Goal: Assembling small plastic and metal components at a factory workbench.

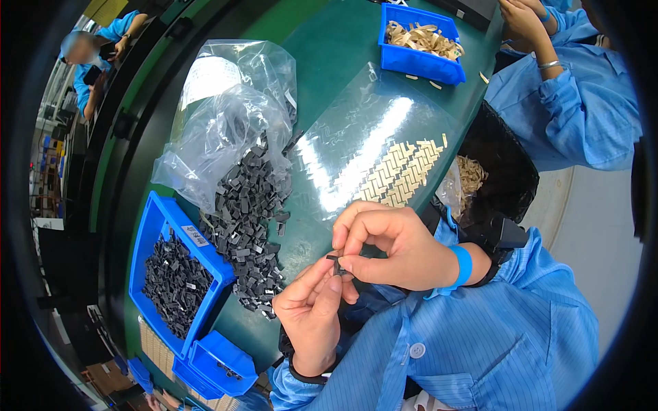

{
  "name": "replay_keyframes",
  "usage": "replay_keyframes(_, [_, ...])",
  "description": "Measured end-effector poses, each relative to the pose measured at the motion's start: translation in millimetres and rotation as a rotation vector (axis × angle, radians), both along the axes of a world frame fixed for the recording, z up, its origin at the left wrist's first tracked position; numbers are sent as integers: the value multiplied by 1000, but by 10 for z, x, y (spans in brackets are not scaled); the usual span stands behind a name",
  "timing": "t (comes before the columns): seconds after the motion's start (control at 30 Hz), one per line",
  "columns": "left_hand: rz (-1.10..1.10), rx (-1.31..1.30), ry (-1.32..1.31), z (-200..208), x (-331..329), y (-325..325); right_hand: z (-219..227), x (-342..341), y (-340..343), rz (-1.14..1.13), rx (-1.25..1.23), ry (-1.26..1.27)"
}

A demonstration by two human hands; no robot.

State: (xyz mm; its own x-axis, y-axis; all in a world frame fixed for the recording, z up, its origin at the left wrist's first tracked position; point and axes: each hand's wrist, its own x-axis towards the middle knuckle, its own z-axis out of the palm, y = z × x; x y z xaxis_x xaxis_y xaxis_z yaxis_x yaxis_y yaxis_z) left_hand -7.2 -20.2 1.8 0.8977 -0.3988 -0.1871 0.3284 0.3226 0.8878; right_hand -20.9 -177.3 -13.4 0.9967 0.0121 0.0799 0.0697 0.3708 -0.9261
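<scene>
Between my two hands is a small black rectangular part (pixel 338 266), pinched by the fingertips above the table's near edge. My left hand (pixel 314 308) grips it from below with thumb and forefinger. From the right, my right hand (pixel 397 250) presses thumb and finger against its upper end; a blue band circles that wrist. Just beyond lies a clear plastic sheet (pixel 329 130) carrying rows of small beige strips (pixel 401 168). To the left, a heap of similar black parts (pixel 253 219) spills from a clear plastic bag (pixel 226 130).
A blue bin (pixel 147 226) full of black parts stands at left, beside a smaller blue bin (pixel 226 349) with a few pieces. Another blue bin (pixel 418 60) at the back holds beige strips. A black-lined waste bin (pixel 507 164) is right of the table. Co-workers sit nearby.
</scene>
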Motion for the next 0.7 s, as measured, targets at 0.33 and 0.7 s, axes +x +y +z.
replay_keyframes(0.33, [3, -37, 29, 11, -12, -2, -18, -12, 5, -32, -96, -74])
replay_keyframes(0.7, [-24, -77, 72, -2, -6, 13, -41, -14, -28, 68, 141, 53])
